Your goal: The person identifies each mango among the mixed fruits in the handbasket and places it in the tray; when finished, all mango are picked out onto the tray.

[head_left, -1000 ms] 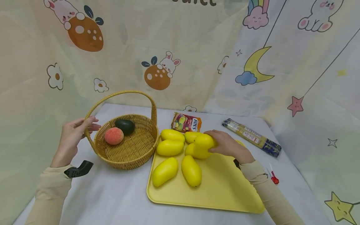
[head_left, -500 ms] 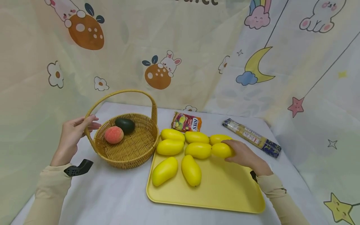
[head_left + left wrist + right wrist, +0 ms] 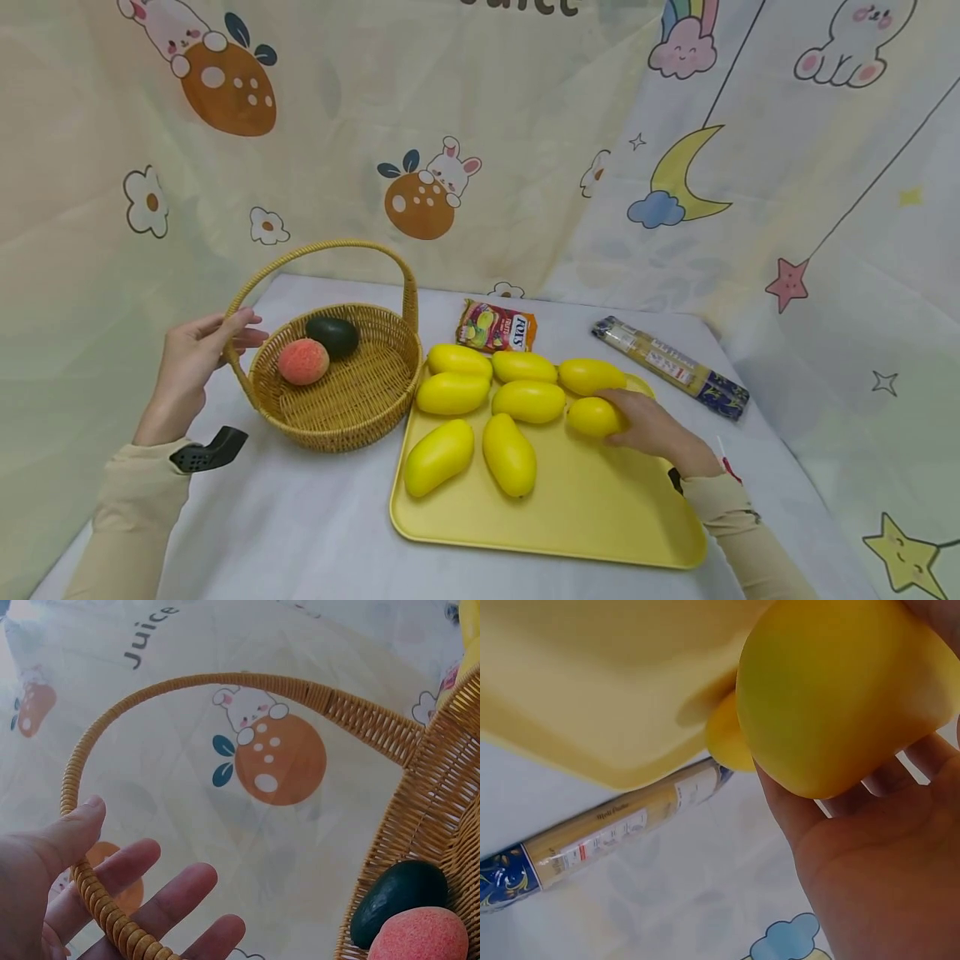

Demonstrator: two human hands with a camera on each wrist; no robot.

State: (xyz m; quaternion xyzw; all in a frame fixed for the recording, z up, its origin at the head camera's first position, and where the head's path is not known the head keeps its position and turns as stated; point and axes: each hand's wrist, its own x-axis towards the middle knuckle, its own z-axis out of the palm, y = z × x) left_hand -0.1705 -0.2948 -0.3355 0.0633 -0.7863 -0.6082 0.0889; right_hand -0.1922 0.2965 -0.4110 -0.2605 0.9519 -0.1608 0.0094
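Note:
My left hand (image 3: 183, 362) holds the handle (image 3: 112, 919) of a round wicker basket (image 3: 337, 437) at its left side, with the thumb over it and the fingers loosely behind. Inside the basket are a pink-red peach (image 3: 303, 362) and a dark green avocado (image 3: 333, 336). With thumb and fingers around one end, my right hand (image 3: 652, 429) grips a yellow mango (image 3: 591, 417) over the yellow tray (image 3: 585, 512). Several more mangoes lie on the tray, one (image 3: 528, 402) just left of the held one and another (image 3: 588, 377) behind it.
Behind the tray lies a Fox's candy packet (image 3: 497, 326). A long clear pack of pasta (image 3: 671, 367) lies at the back right. Something small and red (image 3: 730, 469) shows beside my right sleeve. A printed cloth (image 3: 510, 125) hangs behind the table.
The right hand has carried its mango rightward from above the other mangoes, then slightly toward me, to the tray's right half. The left hand has stayed at the basket handle.

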